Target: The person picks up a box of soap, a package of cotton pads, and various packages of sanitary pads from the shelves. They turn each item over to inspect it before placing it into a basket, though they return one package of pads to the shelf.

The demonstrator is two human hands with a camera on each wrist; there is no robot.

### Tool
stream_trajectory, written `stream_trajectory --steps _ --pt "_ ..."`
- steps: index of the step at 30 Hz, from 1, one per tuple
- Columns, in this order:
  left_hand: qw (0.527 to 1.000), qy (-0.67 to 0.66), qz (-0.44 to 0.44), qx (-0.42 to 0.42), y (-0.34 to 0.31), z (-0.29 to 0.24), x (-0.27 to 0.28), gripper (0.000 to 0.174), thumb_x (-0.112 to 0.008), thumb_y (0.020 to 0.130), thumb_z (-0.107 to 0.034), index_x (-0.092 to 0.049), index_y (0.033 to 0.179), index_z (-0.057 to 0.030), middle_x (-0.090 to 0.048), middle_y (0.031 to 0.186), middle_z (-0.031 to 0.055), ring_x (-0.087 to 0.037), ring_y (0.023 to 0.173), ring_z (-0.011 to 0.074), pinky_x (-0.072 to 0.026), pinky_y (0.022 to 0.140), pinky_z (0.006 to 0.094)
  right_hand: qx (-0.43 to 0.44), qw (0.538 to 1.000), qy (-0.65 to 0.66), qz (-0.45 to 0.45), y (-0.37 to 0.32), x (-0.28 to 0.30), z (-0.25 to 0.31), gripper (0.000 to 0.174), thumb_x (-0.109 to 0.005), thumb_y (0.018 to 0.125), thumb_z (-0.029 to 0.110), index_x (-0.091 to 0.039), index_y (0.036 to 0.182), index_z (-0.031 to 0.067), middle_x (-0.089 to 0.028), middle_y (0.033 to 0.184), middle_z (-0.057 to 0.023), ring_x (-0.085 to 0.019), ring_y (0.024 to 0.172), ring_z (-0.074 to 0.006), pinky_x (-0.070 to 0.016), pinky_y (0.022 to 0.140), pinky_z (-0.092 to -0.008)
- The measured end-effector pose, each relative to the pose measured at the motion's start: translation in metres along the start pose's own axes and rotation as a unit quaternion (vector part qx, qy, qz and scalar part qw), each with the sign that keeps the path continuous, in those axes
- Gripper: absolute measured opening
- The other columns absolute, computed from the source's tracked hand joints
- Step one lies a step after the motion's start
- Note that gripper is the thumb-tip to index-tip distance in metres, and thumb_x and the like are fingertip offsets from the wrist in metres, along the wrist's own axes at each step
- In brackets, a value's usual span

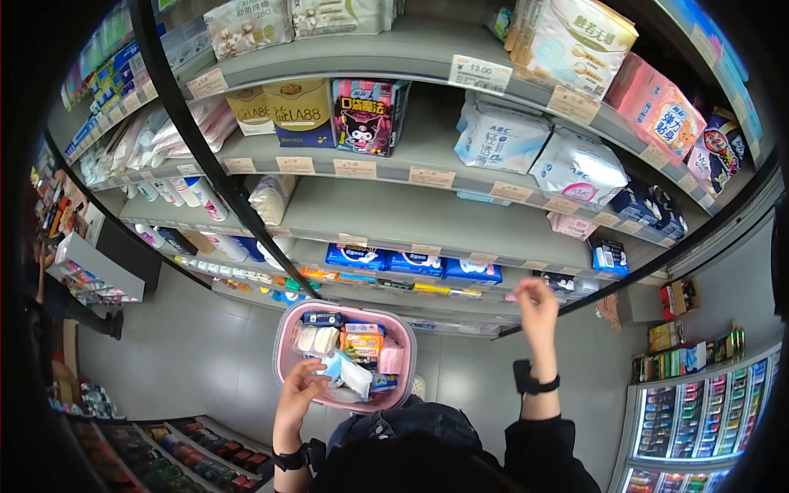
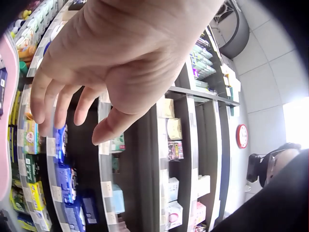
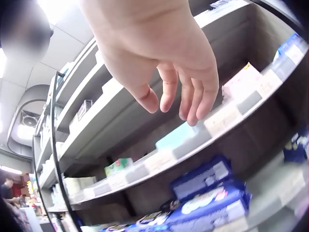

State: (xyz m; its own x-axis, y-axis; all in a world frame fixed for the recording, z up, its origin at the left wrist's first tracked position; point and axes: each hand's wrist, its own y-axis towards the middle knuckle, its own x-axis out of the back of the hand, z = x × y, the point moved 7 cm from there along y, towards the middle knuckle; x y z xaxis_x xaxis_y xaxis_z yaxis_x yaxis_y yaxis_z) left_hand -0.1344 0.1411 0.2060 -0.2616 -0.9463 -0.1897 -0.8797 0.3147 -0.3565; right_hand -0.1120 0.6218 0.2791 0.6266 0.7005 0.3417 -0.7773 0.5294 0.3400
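In the head view my left hand (image 1: 301,393) hovers at the near left rim of a pink basket (image 1: 286,341), its fingers overlapping the goods inside. The basket holds a white-and-blue pack (image 1: 355,378), an orange pack (image 1: 362,343), a pink pack (image 1: 391,358) and other packs. The left wrist view shows this hand (image 2: 116,58) with relaxed fingers and nothing in them. My right hand (image 1: 538,316) is raised before the lower shelves, fingers loosely bent and holding nothing. In the right wrist view its fingertips overlap a shelf edge with a light-blue pack (image 3: 176,137); blue packs (image 3: 207,208) lie below.
Curved grey shelves (image 1: 362,205) with price tags span the front, carrying pad packs such as white ABC packs (image 1: 503,135) and a black-and-pink box (image 1: 368,115). A black post (image 1: 193,131) stands at left. A drinks display (image 1: 699,411) is at right; another person (image 1: 74,312) stands far left.
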Motion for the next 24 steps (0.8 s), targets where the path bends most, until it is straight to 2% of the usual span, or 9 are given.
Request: stream_trajectory --steps 10,12,14,15,18,20,22,23,24 --pt "0.93 0.361 -0.058 0.029 0.096 0.147 0.102 0.057 -0.077 0.071 -0.017 -0.053 0.122 -0.0035 -0.057 0.111 0.0128 -0.059 0.093 0.021 -0.0501 0.077 0.0322 -0.182 0.979 0.012 0.088 -0.131 -0.068 0.012 0.014 -0.06 0.081 0.001 -0.066 0.094 0.0005 -0.07 0.084 -0.0058 -0.066 0.079 -0.0119 -0.0501 0.073 -0.025" --pt "0.937 0.34 -0.064 0.05 0.113 0.163 0.106 0.064 -0.079 0.068 -0.023 -0.052 0.123 -0.0049 -0.054 0.117 0.0163 -0.057 0.098 0.0248 -0.0507 0.078 0.036 -0.189 0.979 0.015 0.074 -0.141 -0.069 0.021 0.013 -0.06 0.082 0.001 -0.066 0.094 0.0002 -0.069 0.084 -0.0041 -0.064 0.079 -0.0101 -0.0493 0.074 -0.0239" --pt "0.964 0.027 -0.128 0.233 0.123 0.205 0.114 0.066 -0.076 0.072 -0.022 -0.046 0.128 -0.0044 -0.051 0.118 0.0181 -0.056 0.101 0.0296 -0.0513 0.079 0.0401 -0.193 0.98 0.02 0.053 -0.152 -0.071 0.03 0.013 -0.06 0.083 0.001 -0.066 0.094 0.0 -0.068 0.083 -0.0025 -0.062 0.079 -0.0084 -0.0484 0.074 -0.0228" --pt "0.943 -0.11 -0.028 0.313 0.149 0.258 0.129 0.065 -0.07 0.081 -0.022 -0.037 0.135 -0.0067 -0.048 0.117 0.0197 -0.053 0.106 0.0365 -0.0518 0.084 0.048 -0.194 0.979 0.022 0.053 -0.158 -0.073 0.034 0.014 -0.061 0.082 0.002 -0.066 0.095 0.0006 -0.069 0.083 -0.0041 -0.065 0.079 -0.0103 -0.0492 0.073 -0.0243" --pt "0.913 -0.288 -0.033 0.289 0.172 0.289 0.137 0.055 -0.062 0.088 -0.018 -0.035 0.135 -0.0091 -0.044 0.117 0.0222 -0.05 0.107 0.0423 -0.0506 0.089 0.0542 -0.191 0.981 0.016 0.041 -0.177 -0.075 0.046 0.015 -0.062 0.082 0.004 -0.066 0.096 0.0011 -0.07 0.083 -0.0058 -0.067 0.08 -0.0123 -0.05 0.071 -0.0257" --pt "0.91 -0.269 -0.102 0.298 0.169 0.269 0.131 0.055 -0.062 0.089 -0.016 -0.036 0.136 -0.0092 -0.043 0.118 0.0231 -0.044 0.114 0.0439 -0.0495 0.091 0.0556 -0.185 0.982 0.012 0.027 -0.19 -0.076 0.053 0.015 -0.062 0.082 0.004 -0.066 0.096 0.001 -0.07 0.083 -0.0059 -0.067 0.079 -0.0123 -0.0501 0.071 -0.0257" --pt "0.975 0.131 0.105 0.147 0.19 0.277 0.141 0.063 -0.065 0.087 -0.029 -0.034 0.136 -0.0043 -0.043 0.117 0.0227 -0.044 0.115 0.0417 -0.0509 0.087 0.051 -0.195 0.98 0.015 0.029 -0.206 -0.08 0.056 0.014 -0.062 0.082 0.005 -0.066 0.096 0.001 -0.07 0.083 -0.0064 -0.067 0.079 -0.0126 -0.0503 0.071 -0.0259" --pt "0.974 0.136 0.115 0.139 0.198 0.265 0.135 0.063 -0.065 0.087 -0.029 -0.034 0.136 -0.0043 -0.043 0.117 0.0227 -0.044 0.115 0.0417 -0.0509 0.087 0.051 -0.199 0.98 0.015 0.021 -0.214 -0.081 0.055 0.014 -0.063 0.083 0.006 -0.066 0.096 0.0009 -0.07 0.082 -0.0065 -0.066 0.077 -0.0122 -0.0505 0.071 -0.0256" --pt "0.934 -0.154 0.006 0.321 0.192 0.274 0.137 0.064 -0.064 0.086 -0.034 -0.035 0.134 -0.0023 -0.043 0.117 0.0225 -0.047 0.11 0.0387 -0.0514 0.082 0.0468 -0.195 0.981 0.015 0.009 -0.22 -0.081 0.058 0.014 -0.063 0.083 0.006 -0.066 0.096 0.0009 -0.07 0.082 -0.0065 -0.066 0.077 -0.0122 -0.0505 0.071 -0.0256"
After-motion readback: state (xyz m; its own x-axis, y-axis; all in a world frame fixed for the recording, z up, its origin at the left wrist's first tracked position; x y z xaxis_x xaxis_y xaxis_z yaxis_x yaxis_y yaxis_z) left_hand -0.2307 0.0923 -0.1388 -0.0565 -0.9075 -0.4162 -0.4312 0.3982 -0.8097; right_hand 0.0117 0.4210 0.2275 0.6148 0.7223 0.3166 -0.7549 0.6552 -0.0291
